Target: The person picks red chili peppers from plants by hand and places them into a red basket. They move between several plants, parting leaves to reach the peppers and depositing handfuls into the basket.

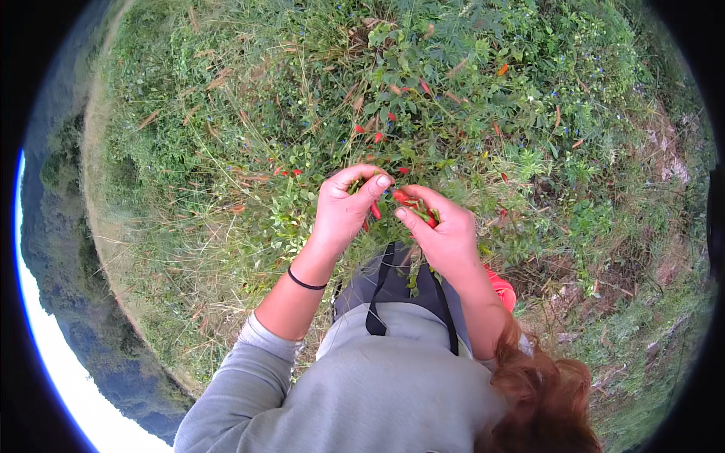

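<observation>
Both hands are close together in front of my waist. My right hand (pixel 447 229) is closed around several red chili peppers (pixel 403 197), with green stems showing between thumb and fingers. My left hand (pixel 354 198) pinches green stems (pixel 355 184) between thumb and fingers, its thumb pointing toward the right hand. A red chili pepper (pixel 375 210) hangs just below the left thumb. How the stems run inside the left hand is partly hidden. Beyond the hands, more red peppers (pixel 378 137) show among leafy green plants (pixel 408 107).
Dense weeds and dry grass (pixel 215 226) surround me, with brown seed heads (pixel 218 79) standing up. Black straps (pixel 380 294) hang over my dark trousers (pixel 357 289). A bright red object (pixel 501 289), partly hidden by my right forearm, is beside me. Bare soil patches (pixel 671 164) show at right.
</observation>
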{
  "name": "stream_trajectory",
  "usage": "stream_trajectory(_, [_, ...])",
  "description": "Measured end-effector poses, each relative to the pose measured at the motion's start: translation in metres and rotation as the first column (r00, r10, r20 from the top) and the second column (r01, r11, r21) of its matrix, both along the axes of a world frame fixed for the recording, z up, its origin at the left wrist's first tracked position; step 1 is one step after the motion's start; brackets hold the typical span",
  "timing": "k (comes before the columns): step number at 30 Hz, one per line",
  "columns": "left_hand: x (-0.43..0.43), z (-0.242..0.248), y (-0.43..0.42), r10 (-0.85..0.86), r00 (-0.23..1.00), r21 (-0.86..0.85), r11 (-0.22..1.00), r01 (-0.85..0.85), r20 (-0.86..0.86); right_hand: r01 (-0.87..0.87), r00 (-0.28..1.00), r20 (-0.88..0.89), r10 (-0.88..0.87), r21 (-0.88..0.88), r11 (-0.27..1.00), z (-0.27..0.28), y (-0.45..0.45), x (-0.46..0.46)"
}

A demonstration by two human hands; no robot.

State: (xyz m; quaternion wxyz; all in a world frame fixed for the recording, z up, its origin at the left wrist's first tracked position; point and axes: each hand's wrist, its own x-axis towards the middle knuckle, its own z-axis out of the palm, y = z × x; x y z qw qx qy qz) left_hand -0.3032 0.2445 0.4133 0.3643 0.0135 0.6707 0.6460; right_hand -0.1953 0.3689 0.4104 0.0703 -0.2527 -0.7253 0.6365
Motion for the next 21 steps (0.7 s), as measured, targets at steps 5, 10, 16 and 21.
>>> stream_trajectory(5, [-0.012, 0.011, 0.014, -0.022, 0.996, -0.095, 0.995, 0.013, -0.091, 0.252, 0.963, 0.154, -0.219, -0.244, 0.936, 0.005, 0.014, -0.014])
stream_trajectory(10, [-0.029, -0.044, 0.011, -0.539, 0.824, -0.681, 0.670, 0.294, -0.174, 0.586, 0.809, 0.387, -0.443, -0.466, 0.663, -0.020, 0.047, 0.002])
stream_trajectory(16, [-0.013, -0.071, 0.026, -0.800, 0.584, -0.695, 0.343, 0.632, 0.137, 0.389, 0.814, 0.519, -0.263, -0.149, 0.909, -0.063, -0.001, 0.033])
stream_trajectory(21, [0.035, -0.113, 0.010, -0.691, 0.630, -0.377, 0.511, 0.773, 0.355, -0.133, 0.762, 0.644, -0.068, 0.259, 0.957, -0.073, 0.013, 0.024])
